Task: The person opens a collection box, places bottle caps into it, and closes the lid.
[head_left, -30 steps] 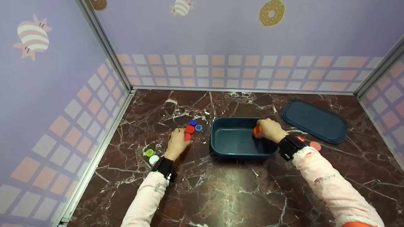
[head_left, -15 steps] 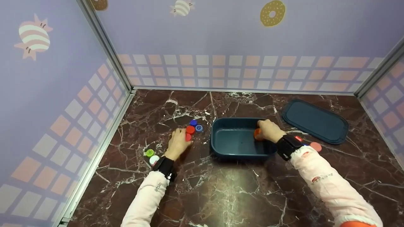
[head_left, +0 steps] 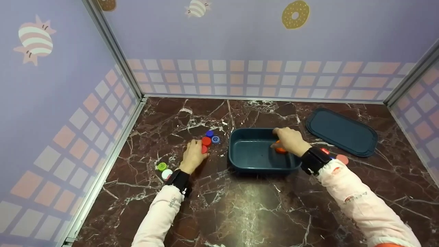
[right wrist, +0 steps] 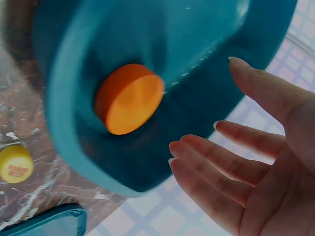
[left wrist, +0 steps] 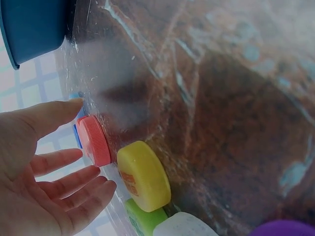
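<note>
My right hand (head_left: 291, 141) hovers over the right end of a dark teal plastic box (head_left: 252, 156), its fingers spread. An orange bottle cap (right wrist: 130, 101) rests inside the box, apart from the fingers in the right wrist view. My left hand (head_left: 192, 157) is beside two red bottle caps, the nearer (head_left: 204, 149) by the thumb and the farther red cap (head_left: 206, 141) just beyond. Its fingers are loosely bent and grip nothing. A yellow bottle cap (left wrist: 143, 177) stands close to those fingertips in the left wrist view; from the head it is hidden.
Two blue caps (head_left: 215, 139) sit past the red ones. A green cap (head_left: 162, 166) and a white cap (head_left: 167, 174) lie near the left wrist. The box lid (head_left: 341, 132) lies at the back right. A pink cap (head_left: 342, 159) is beside the right wrist.
My right hand has let go of the orange cap, which now lies in the box, and its fingers have opened and lifted slightly. The left hand has hardly moved.
</note>
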Available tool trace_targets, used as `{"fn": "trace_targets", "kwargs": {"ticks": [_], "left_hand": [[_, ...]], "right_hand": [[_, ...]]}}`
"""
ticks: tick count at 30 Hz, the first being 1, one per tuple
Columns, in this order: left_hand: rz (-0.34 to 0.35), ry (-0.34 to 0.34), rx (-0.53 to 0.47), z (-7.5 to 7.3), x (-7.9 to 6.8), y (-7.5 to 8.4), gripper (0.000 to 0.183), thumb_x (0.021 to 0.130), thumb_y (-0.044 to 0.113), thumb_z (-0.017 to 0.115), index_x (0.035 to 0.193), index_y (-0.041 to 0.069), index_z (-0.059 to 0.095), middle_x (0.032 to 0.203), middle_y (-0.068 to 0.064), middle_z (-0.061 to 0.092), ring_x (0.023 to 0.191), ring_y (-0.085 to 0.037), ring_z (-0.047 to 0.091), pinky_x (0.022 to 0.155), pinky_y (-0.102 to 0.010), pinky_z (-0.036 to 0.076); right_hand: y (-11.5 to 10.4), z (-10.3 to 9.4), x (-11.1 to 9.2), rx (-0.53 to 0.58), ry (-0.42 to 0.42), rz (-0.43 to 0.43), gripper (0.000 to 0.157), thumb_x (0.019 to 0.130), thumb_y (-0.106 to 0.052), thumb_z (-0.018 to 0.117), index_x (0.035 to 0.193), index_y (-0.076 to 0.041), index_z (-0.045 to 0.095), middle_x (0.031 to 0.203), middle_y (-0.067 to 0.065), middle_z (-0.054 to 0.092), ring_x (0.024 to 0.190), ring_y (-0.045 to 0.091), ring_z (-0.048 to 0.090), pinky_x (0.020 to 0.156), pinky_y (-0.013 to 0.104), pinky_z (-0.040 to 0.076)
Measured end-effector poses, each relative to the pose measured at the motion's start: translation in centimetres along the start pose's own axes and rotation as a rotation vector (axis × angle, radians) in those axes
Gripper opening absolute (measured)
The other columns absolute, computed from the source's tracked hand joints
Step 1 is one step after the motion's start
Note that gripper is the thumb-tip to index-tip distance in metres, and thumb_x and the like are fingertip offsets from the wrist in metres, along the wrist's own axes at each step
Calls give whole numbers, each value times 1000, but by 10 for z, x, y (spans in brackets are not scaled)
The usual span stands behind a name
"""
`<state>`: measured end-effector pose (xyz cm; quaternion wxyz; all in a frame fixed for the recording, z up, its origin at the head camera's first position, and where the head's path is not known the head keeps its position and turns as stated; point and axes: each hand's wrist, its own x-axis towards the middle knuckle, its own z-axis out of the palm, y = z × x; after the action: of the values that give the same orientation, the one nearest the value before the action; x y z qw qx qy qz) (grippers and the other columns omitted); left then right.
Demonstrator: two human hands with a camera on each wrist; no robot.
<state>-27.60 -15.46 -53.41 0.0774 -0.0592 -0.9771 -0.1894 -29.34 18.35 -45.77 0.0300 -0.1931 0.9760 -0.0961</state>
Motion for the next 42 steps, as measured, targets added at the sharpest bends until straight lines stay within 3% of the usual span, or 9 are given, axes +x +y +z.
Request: {"fn": "trace_targets", "kwargs": {"ticks": [5,11,19,23,28,35,42], "left_hand": [[7,2,-1,0,2,1,49,68,19,78,105,-2,53,96,-18,49,93,-35,49,69,-46,46],[11,6,10,3,2,1,45,68,16,78,102,-2,54,94,-17,51,93,-35,50,68,-47,47],[117,146,-5,5,-1,0,25,70,3,72,88,-3,55,82,-17,52,76,-36,55,62,-45,47],[126,151,-24,3,-2,2,22,70,3,70,87,-3,56,80,-16,53,73,-36,56,61,-44,47],[135,147,-46,-2,1,8,22,70,4,69,87,-3,57,78,-15,51,70,-37,56,58,-45,47],[221,203,-37,-8,8,21,25,67,3,72,86,-5,57,77,-15,51,68,-35,55,60,-43,46],[206,174,-15,-16,15,36,25,68,7,75,82,-3,58,79,-14,49,72,-34,54,62,-43,47]], "right_hand": [[-8,-7,-2,1,51,-24,53,73,-29,75,114,0,57,99,22,60,86,38,57,64,52,46],[-13,-12,-6,19,56,-51,54,74,-31,74,115,-1,57,99,21,60,86,37,57,65,50,46],[-17,-19,-8,45,87,-72,53,74,-29,74,115,-1,57,98,20,60,81,35,58,61,47,47],[-16,-23,-9,68,74,-50,53,75,-29,74,117,-2,56,99,19,60,82,35,58,60,48,46],[-11,-28,-11,81,73,-31,54,76,-32,72,118,-3,55,102,19,60,87,36,57,61,50,46],[-2,-30,-14,105,93,-38,51,76,-29,73,116,-2,56,100,20,61,82,35,58,63,49,46],[11,-34,-18,145,92,-9,51,79,-30,70,118,-1,55,103,19,60,85,35,58,67,49,45]]}}
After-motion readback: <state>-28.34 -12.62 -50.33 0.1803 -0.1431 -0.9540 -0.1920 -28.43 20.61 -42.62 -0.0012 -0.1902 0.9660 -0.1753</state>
